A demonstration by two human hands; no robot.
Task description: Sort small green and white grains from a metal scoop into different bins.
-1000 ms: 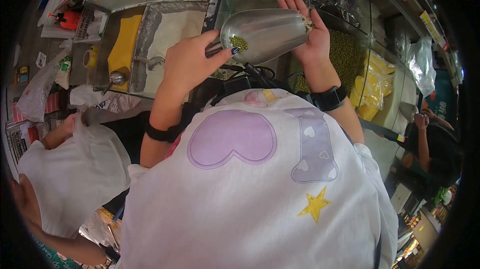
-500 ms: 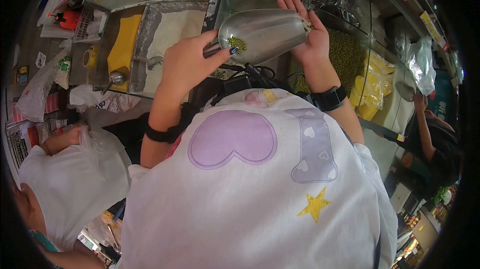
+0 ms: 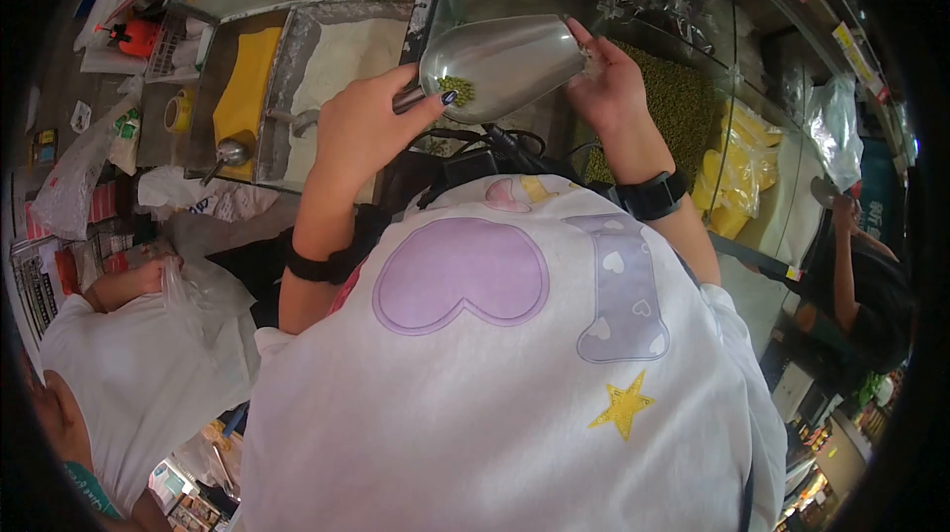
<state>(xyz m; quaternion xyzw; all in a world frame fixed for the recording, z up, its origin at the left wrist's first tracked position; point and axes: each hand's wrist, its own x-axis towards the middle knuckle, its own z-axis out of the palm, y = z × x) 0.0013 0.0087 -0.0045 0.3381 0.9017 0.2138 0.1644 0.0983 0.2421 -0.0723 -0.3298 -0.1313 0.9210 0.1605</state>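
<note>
A shiny metal scoop (image 3: 505,62) is held over the bins, its mouth toward the right and a small heap of green beans (image 3: 455,92) at its handle end. My left hand (image 3: 371,121) is closed round the handle, its thumb lying over the scoop's back edge. At the mouth is my right hand (image 3: 609,82), palm up, with fingers curled against the rim. Some pale bits (image 3: 591,62) show between that palm and the scoop. Behind my right wrist lies a bin of green beans (image 3: 668,111).
To the left are a bin of white powder (image 3: 346,62) and a yellow-filled bin (image 3: 247,87) with a small metal scoop (image 3: 233,153). Yellow packets (image 3: 737,166) lie at right. A person in white (image 3: 148,354) stands left; another in dark clothes (image 3: 861,285) is at far right.
The scoop has moved slightly left with my left hand. My right fingers, stretched out before, are now bent in at the scoop's mouth. The person at left has shifted a little.
</note>
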